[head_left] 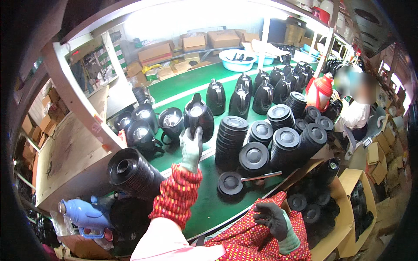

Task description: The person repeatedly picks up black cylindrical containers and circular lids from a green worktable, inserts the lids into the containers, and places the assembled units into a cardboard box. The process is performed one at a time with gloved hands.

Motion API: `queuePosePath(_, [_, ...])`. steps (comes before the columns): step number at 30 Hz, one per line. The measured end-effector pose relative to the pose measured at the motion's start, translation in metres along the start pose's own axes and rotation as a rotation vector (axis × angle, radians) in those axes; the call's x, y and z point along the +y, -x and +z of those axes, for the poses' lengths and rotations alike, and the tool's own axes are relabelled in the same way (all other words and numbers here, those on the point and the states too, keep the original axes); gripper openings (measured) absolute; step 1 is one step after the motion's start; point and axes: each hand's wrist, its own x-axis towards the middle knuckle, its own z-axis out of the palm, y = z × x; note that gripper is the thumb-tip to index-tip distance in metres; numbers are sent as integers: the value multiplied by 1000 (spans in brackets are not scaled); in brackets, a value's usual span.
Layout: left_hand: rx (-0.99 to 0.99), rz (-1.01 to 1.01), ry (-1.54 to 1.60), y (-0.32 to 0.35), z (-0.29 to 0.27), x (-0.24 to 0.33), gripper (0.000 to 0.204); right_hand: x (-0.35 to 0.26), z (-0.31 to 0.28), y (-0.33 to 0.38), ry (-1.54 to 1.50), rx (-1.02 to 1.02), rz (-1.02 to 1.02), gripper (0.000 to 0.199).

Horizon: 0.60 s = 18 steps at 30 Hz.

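My left hand point(191, 148), in a pale green knit glove, reaches out over the green conveyor belt point(185, 89). Its fingers are closed on the handle of a black jug point(198, 116) with a shiny inside. Black mugs point(170, 119) stand just left of that jug. Several lidded black jugs point(239, 101) are grouped beyond and to the right. Held back over my red patterned apron, my right hand point(273, 219) wears a black-coated glove; its fingers are loosely bent and apart, with nothing in them. Ahead of it, a round black lid point(230, 184) lies beside a metal rod point(262, 176).
Stacks of black lids point(232, 139) crowd the belt's near right side. Nested black parts point(133, 172) lean at left, above a blue jug point(85, 213). Cardboard boxes point(346, 209) with black parts stand at right. A blue basin point(237, 61) sits farther back; a person point(355, 111) sits right.
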Motion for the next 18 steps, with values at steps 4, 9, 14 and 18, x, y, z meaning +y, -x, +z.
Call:
queuePosePath(4, [-11,-113,-71,-87,72,-66,46,-1,-6,10,67,79,26,41])
queuePosePath(9, [-56,-294,-98,-134,87,-129,53,-5,-4,3,50,87,66,42])
queuePosePath(14, [242,-310,-415,-91,93,-66,88,-32,34,-10,278,17,-119,40])
queuePosePath(18, [446,142,-384,-93,75,-31,74,-63,105,-26,649,-181,-564,59])
